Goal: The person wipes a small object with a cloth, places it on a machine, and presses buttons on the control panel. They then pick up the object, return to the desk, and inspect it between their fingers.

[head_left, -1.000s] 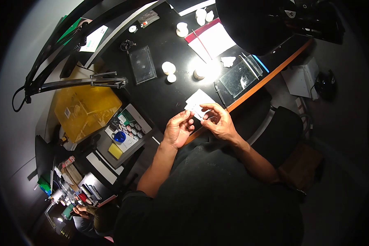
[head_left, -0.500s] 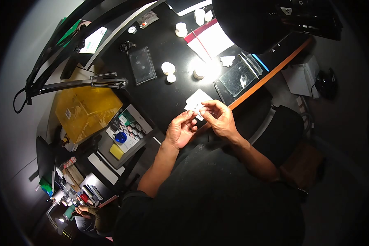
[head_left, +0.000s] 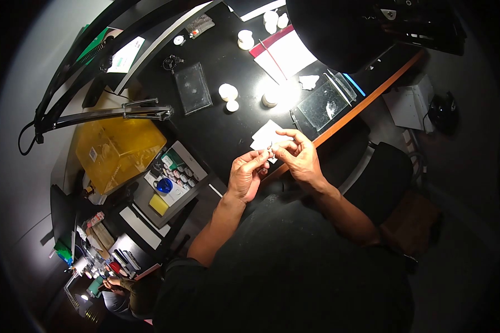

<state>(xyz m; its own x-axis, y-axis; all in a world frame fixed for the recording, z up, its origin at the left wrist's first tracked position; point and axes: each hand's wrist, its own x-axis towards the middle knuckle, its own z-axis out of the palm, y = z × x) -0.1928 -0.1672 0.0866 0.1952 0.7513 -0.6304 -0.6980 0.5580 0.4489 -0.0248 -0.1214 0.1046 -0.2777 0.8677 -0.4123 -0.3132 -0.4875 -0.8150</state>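
Both my hands meet over the front edge of the black desk, fingertips close together. My left hand [head_left: 245,173] is closed in a pinch, and my right hand [head_left: 301,161] pinches from the other side. Between the fingertips is something small that I cannot make out. Just beyond them, white paper [head_left: 265,135] lies on the desk, partly hidden by my right hand. A glass slab [head_left: 321,106] with a white smear lies to the right of the paper, and a thin dark tool [head_left: 296,120] rests beside it.
White jars [head_left: 228,92] and a small lit pot [head_left: 269,100] stand on the desk. A notepad [head_left: 291,55] lies farther back. The lamp head [head_left: 339,33] hangs at upper right, its arm [head_left: 111,115] at left. A yellow bin [head_left: 116,150] stands left. Another person's hand [head_left: 111,283] shows at lower left.
My left hand has moved slightly right and turned, its fingers closing into a tighter pinch. The fingertips of both hands are now closer together.
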